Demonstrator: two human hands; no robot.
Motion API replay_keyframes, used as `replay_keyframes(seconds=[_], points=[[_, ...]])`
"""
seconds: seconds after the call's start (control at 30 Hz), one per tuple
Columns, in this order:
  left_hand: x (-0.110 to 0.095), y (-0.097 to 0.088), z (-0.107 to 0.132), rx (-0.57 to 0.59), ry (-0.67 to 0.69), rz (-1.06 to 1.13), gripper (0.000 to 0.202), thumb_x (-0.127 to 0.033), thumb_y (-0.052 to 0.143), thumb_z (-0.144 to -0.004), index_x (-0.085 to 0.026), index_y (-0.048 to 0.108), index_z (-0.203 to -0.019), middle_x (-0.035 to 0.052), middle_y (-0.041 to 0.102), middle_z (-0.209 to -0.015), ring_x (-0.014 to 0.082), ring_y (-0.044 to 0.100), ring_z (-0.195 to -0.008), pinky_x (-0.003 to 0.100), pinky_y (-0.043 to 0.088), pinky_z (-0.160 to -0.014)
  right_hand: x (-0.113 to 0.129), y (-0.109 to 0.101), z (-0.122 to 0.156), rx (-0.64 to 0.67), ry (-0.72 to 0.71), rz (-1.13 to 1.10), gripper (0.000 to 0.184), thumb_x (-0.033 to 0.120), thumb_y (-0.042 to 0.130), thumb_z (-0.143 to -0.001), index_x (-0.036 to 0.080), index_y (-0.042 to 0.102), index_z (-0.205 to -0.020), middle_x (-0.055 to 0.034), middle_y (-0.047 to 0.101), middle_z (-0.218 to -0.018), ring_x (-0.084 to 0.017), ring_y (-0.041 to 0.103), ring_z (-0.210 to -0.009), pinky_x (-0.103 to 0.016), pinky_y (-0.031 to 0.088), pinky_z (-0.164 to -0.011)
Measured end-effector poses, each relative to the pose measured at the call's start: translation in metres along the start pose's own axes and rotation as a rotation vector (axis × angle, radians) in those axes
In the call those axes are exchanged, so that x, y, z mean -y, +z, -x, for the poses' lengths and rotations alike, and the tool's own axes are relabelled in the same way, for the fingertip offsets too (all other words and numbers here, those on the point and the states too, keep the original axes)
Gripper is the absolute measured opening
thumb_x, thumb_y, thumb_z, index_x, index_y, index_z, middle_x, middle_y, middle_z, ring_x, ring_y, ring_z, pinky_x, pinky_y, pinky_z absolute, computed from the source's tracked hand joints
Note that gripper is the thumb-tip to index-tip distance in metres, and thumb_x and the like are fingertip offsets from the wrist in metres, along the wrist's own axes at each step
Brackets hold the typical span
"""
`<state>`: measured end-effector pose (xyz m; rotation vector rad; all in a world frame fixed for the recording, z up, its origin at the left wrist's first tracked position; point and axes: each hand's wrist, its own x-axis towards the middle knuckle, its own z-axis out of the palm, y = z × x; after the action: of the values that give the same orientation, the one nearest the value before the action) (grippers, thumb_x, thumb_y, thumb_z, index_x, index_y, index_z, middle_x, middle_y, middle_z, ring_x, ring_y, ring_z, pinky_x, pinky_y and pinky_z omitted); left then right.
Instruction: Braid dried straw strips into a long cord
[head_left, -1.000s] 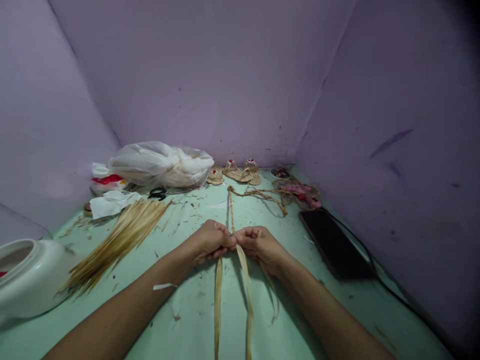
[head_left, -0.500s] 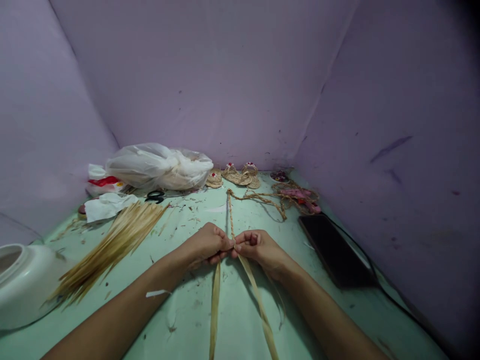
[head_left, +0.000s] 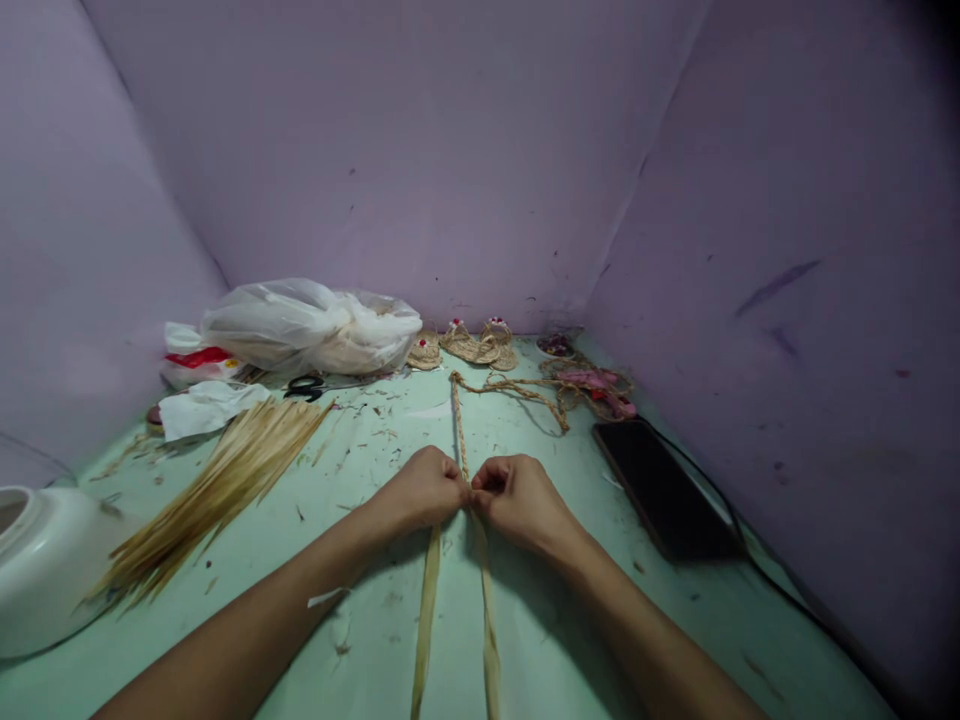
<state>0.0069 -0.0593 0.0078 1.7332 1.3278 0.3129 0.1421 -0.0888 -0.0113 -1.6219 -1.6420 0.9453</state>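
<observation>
A thin straw-coloured braid (head_left: 460, 430) runs from a bend on the table toward me and ends between my hands. My left hand (head_left: 431, 487) pinches the working end from the left, fingers closed. From the other side my right hand (head_left: 521, 500) grips the same spot with thumb and forefinger, the fingertips of both hands almost touching. Two flat fibre strips hang down toward me: a left strip (head_left: 426, 620) below my left hand and a right strip (head_left: 489, 630) below the join. The exact crossing of the strands is hidden by my fingers.
Dry fibre strips (head_left: 217, 490) lie in a bundle at left, near a white jar (head_left: 52, 570). Behind are a plastic bag (head_left: 300, 325), scissors (head_left: 304, 387) and small woven sandals (head_left: 480, 345). At right are a tangled braid (head_left: 547, 390) and a dark phone (head_left: 664, 490) with a cable.
The right strip has swung left and now hangs more nearly straight down. My right hand's fingers have shifted their pinch slightly. The whole view has moved a little.
</observation>
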Motion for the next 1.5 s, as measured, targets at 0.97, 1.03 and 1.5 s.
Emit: replay_keyframes(seconds=[0.97, 1.03, 1.5], points=[[0.005, -0.012, 0.008, 0.053, -0.027, 0.423, 0.011, -0.023, 0.053, -0.049, -0.013, 0.048, -0.046, -0.0052, 0.035, -0.035, 0.0045, 0.025, -0.034, 0.021, 0.014, -0.037, 0.03, -0.005, 0.011, -0.036, 0.212, -0.585, 0.018, 0.029, 0.058, -0.062, 0.014, 0.057, -0.073, -0.0033, 0.061, -0.065, -0.013, 0.056, -0.058, -0.025, 0.042, -0.058], [0.008, -0.012, 0.006, 0.067, -0.018, 0.399, 0.011, -0.023, 0.052, -0.05, -0.014, 0.047, -0.045, -0.006, 0.032, -0.034, 0.004, 0.022, -0.034, 0.021, 0.012, -0.037, 0.029, 0.0, 0.01, 0.14, 0.282, -0.756, 0.021, 0.026, 0.062, -0.057, 0.014, 0.054, -0.071, -0.0004, 0.057, -0.058, -0.011, 0.052, -0.051, -0.024, 0.041, -0.052], [0.017, 0.0, 0.004, 0.086, -0.016, 0.358, 0.006, -0.018, 0.049, -0.052, -0.013, 0.051, -0.048, -0.0054, 0.036, -0.037, 0.0042, 0.026, -0.036, 0.02, 0.017, -0.038, 0.009, -0.002, 0.007, 0.292, 0.379, -0.502, 0.01, 0.018, 0.057, -0.058, 0.014, 0.049, -0.052, 0.002, 0.052, -0.039, -0.007, 0.042, -0.031, -0.019, 0.032, -0.033]])
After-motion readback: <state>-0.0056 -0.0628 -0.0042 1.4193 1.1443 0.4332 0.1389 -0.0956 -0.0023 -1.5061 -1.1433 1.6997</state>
